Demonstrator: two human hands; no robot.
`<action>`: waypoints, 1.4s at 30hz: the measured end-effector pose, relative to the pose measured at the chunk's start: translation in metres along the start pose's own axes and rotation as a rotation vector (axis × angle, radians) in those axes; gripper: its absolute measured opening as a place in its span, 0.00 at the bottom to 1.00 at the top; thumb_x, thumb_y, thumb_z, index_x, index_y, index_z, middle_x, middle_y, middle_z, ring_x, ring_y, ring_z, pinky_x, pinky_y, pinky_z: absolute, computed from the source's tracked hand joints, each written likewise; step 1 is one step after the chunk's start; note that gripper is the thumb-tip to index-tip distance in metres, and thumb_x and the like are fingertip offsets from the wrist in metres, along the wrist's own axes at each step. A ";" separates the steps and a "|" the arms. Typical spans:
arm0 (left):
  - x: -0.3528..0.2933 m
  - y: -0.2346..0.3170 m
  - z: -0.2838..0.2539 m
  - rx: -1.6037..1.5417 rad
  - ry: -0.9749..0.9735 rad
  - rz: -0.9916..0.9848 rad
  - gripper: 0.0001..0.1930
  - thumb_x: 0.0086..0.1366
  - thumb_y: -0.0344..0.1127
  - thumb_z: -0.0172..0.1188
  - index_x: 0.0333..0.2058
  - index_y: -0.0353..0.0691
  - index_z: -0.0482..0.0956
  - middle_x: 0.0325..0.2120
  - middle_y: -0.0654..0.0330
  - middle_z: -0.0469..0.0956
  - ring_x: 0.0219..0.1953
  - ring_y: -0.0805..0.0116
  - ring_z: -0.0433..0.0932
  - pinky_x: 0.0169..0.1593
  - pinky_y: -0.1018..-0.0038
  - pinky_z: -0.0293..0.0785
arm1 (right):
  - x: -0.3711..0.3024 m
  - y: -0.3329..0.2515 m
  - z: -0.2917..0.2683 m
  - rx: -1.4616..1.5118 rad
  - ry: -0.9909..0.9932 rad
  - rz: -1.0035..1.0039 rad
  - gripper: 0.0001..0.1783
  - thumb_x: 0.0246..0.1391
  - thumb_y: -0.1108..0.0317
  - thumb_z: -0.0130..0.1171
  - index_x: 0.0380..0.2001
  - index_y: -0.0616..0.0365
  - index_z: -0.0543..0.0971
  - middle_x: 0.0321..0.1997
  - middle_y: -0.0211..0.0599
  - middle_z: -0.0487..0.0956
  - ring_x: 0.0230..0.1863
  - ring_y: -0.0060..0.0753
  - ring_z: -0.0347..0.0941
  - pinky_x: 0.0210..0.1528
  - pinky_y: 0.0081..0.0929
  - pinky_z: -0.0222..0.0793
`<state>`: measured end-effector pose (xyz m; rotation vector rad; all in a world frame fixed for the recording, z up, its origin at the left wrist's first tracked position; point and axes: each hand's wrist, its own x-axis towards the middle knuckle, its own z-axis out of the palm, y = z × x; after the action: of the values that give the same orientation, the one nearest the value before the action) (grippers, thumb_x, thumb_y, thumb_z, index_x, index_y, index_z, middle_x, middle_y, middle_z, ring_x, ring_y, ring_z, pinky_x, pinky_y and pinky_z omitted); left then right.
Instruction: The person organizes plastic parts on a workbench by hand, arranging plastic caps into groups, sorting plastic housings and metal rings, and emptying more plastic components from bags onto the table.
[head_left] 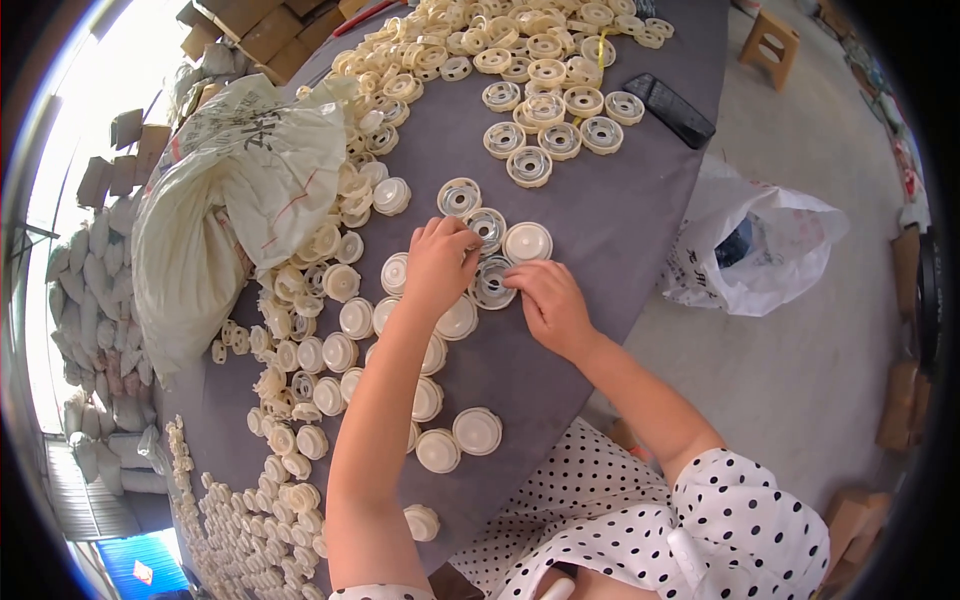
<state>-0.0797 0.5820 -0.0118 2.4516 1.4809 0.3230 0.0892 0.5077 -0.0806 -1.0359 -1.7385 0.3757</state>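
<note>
My left hand [440, 262] reaches over the grey-covered table, fingers bent and closed at the edge of a cream plastic ring with a silver metal insert [487, 224]. Just nearer, my right hand [552, 305] has its thumb and fingertips together at the right edge of a second ring with a metal insert [490, 290]. A similar ring [459, 197] lies beyond my left fingers. A closed white round cap [528, 242] sits right beside the worked rings. More white caps [477, 431] lie around and under my left forearm. The undersides of my fingers are hidden.
Loose cream rings [430, 50] heap along the far and left table edge. Several metal-fitted rings [530, 166] lie beyond my hands, near a black flat rectangular object [670, 110]. A white sack [240, 190] rests at left. Off the right edge are an open plastic bag [770, 260] and a stool [770, 48].
</note>
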 end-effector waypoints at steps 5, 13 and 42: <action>0.005 -0.007 0.001 -0.205 0.024 -0.103 0.08 0.52 0.30 0.62 0.33 0.37 0.81 0.33 0.59 0.79 0.37 0.66 0.75 0.42 0.69 0.69 | 0.001 0.003 -0.001 0.000 -0.004 -0.060 0.15 0.43 0.78 0.54 0.37 0.57 0.76 0.40 0.34 0.76 0.46 0.38 0.70 0.47 0.35 0.64; -0.013 0.001 -0.009 -0.191 0.267 -0.075 0.06 0.54 0.28 0.62 0.31 0.35 0.79 0.24 0.61 0.76 0.26 0.73 0.73 0.31 0.76 0.69 | 0.001 0.005 0.002 -0.090 -0.120 -0.162 0.13 0.40 0.71 0.63 0.34 0.54 0.78 0.37 0.29 0.76 0.46 0.34 0.69 0.47 0.34 0.62; -0.198 0.043 -0.036 -0.515 0.559 0.046 0.16 0.51 0.26 0.66 0.41 0.38 0.78 0.38 0.59 0.76 0.38 0.69 0.74 0.41 0.74 0.71 | 0.002 -0.131 0.025 1.349 -0.510 1.040 0.21 0.60 0.59 0.48 0.53 0.58 0.69 0.45 0.38 0.76 0.27 0.24 0.75 0.24 0.19 0.71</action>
<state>-0.1457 0.3910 0.0252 2.0557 1.2971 1.3046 0.0067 0.4387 -0.0021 -0.6799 -0.7338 2.2187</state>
